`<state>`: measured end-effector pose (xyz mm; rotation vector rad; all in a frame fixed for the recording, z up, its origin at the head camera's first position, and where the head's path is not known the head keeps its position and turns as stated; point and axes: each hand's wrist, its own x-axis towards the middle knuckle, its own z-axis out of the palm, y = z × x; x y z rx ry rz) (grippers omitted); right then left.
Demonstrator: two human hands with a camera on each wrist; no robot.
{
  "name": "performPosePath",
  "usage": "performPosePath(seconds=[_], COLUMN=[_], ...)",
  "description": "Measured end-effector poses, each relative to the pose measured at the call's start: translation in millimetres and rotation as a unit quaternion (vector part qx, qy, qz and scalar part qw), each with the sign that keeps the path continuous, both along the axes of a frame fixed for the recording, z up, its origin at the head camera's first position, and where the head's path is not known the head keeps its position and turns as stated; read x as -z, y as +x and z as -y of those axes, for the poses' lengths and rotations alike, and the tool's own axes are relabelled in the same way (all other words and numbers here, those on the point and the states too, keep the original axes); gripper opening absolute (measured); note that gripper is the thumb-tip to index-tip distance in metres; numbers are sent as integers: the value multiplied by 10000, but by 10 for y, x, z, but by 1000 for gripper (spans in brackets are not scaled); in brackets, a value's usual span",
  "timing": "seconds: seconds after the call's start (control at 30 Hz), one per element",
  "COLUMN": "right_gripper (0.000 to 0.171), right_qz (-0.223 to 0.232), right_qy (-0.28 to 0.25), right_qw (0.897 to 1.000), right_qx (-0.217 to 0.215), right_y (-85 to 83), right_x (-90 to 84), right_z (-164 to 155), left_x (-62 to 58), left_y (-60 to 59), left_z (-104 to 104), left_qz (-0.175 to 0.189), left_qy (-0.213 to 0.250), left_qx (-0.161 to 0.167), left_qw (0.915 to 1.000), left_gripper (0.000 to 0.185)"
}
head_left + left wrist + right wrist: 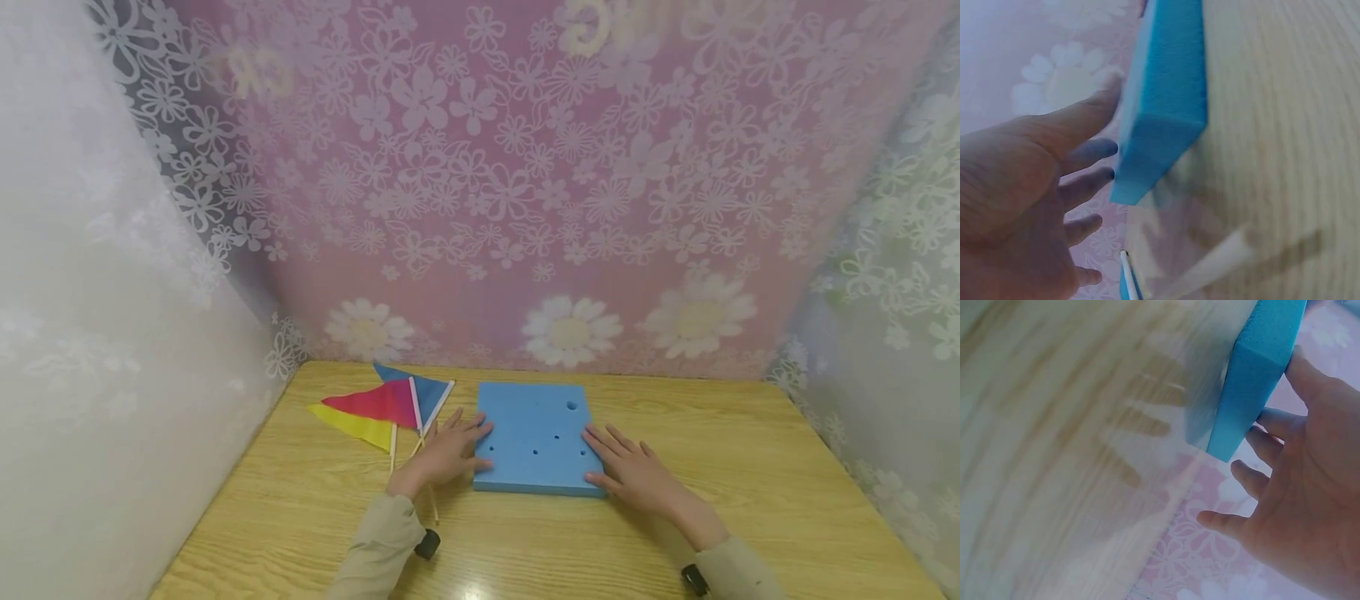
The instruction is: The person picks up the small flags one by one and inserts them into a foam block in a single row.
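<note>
Flags point(390, 406) lie lower left beside the foam block point(536, 437) on a wooden desk point(750, 483); left hand point(448, 450) and right hand point(637, 475) flat, fingers straight, flanking it. Floral curtains behind.

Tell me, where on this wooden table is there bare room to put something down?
Bare wood lies right of the blue foam block, out to the right curtain wall, and along the near edge of the wooden table. It is crowded on the left: the left hand, right hand and coloured paper flags on sticks.
</note>
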<state>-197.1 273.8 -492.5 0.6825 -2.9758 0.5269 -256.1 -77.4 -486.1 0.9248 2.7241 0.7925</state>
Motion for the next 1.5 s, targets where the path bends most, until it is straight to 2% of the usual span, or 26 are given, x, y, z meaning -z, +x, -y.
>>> performPosePath(seconds=[0.07,0.13,0.3,0.37,0.43,0.57,0.63,0.67,0.83,0.9,1.0,1.07,1.23,1.33,1.5], right_gripper=[70,70,70,70,71,70,70,70,69,69,69,69,70,70,69], right_qz=[8,36,119,136,146,122,71,41,-15,11,-49,-111,-132,5,-13], right_qy=[-4,-11,-65,-62,-35,-11,18,20,53,45,-9,-64,-17,-4,-36], right_qw=[10000,10000,9999,9999,9999,9999,10000,10000,10000,10000,9999,9998,9998,10000,10000], right_qx=[-19,-25,-38,-44,-53,-51,-43,-41,-48,-52,-108,-118,-123,-93,-77], right_y=[-5,-11,-15,-16,-14,-8,-3,-1,7,5,6,-1,-25,-11,11], right_x=[-4,-4,-4,-4,-10,-26,-38,-41,-46,-40,-30,-4,41,0,-37], right_z=[7,10,16,14,13,13,17,19,32,35,32,19,-2,13,28], left_x=[-42,-87,-159,-161,-153,-113,-88,-77,-7,31,97,132,156,159,199], left_y=[-23,-41,-23,-2,19,75,112,134,203,211,205,193,188,186,159], left_z=[23,65,247,330,405,516,553,567,607,606,590,564,515,503,489], left_qz=[-98,-169,-237,-191,11,777,1067,1167,1166,1272,1612,1707,1547,1520,1634], left_qy=[334,726,1445,1718,2062,2624,2623,2555,1931,1873,2035,2099,2006,2119,2700], left_qx=[-119,-371,-1371,-1789,-2194,-2864,-3056,-3108,-3182,-3155,-3111,-3112,-3178,-3206,-3215], left_qw=[9993,9965,9797,9686,9536,9182,9091,9080,9208,9215,9142,9110,9137,9106,8928], left_gripper=[60,51,37,31,27,24,23,23,27,29,29,28,20,18,18])
